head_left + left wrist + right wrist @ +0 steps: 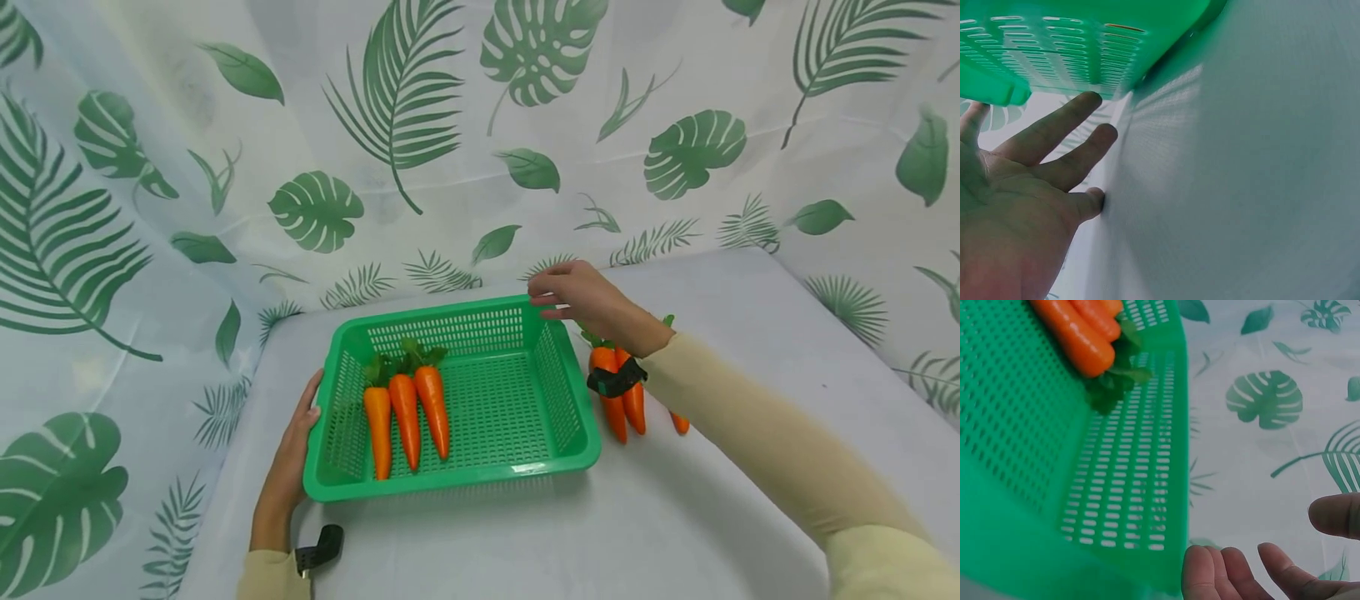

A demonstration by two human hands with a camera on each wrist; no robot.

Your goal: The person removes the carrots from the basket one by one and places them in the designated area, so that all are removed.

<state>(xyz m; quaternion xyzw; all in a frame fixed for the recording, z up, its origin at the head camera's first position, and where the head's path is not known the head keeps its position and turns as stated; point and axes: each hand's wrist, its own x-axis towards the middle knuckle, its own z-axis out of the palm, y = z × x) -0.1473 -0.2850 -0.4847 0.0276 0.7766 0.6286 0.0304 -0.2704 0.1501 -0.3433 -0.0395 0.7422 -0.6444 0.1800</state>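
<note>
The green basket (517,392) sits mid-surface, three carrots (408,408) in its left half; left hand (288,467) rests fingers straight against its left wall, right hand (588,300) hovers at its far right corner, fingers loosely apart, empty

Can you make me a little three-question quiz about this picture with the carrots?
1. How many orange plastic carrots lie inside the green slotted plastic basket?
2. True or false: the right hand is gripping a carrot.
3. Which hand touches the basket's left side: A) left hand, B) right hand?

Key: 1. Three. 2. False; it hovers by the basket's far right corner, holding nothing. 3. A.
</note>
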